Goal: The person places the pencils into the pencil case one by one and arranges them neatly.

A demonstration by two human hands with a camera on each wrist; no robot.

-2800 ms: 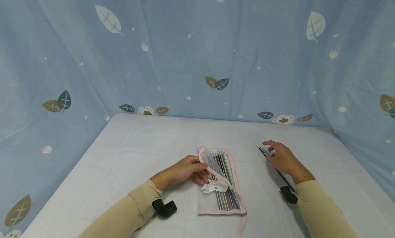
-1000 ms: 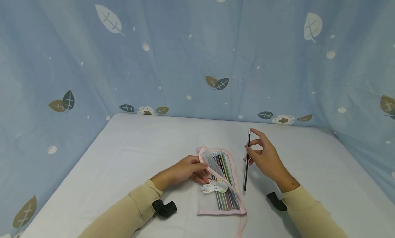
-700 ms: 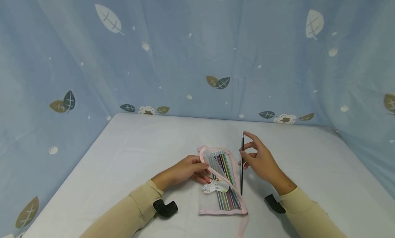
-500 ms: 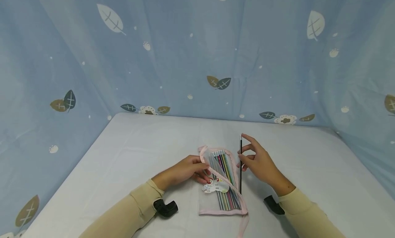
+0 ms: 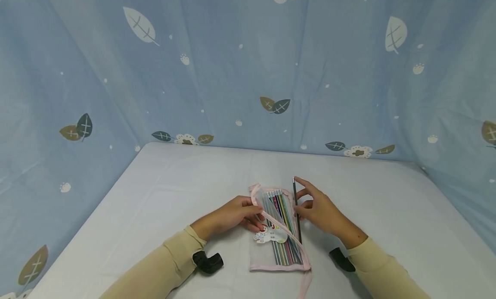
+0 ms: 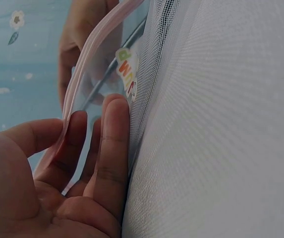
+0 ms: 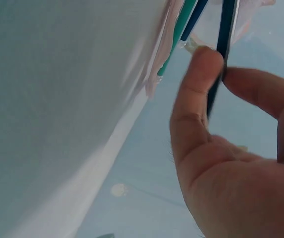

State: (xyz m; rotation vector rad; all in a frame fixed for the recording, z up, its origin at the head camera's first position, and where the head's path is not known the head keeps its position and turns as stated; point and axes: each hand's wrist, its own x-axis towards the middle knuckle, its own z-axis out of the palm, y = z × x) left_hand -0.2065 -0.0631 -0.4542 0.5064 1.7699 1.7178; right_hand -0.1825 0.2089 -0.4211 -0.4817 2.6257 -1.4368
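A mesh pencil pouch (image 5: 258,253) with pink trim lies on the table, several striped pencils (image 5: 286,251) inside it and a white cartoon label (image 5: 273,234) on its front. My left hand (image 5: 236,213) pinches the pink edge (image 6: 77,74) of its opening between thumb and finger, other fingers tucked inside, lifting the flap. Between thumb and fingers my right hand (image 5: 321,210) holds a black pencil (image 5: 295,189), index fingertip at its top end. This pencil stands along the pouch's right side, its lower end passing behind the raised pink edge. The right wrist view shows the pinch on the pencil (image 7: 225,29) closely.
The white-covered table (image 5: 193,174) extends around the pouch. A pink strap (image 5: 305,284) trails off the pouch's lower right corner. A black wrist device (image 5: 208,262) sits at the left sleeve, another (image 5: 342,260) at the right. Blue patterned cloth (image 5: 217,75) hangs behind.
My right hand has picked the black pencil up from the table on the right and carried it left to the pouch opening, lowering it there. The left hand and pouch have stayed put.
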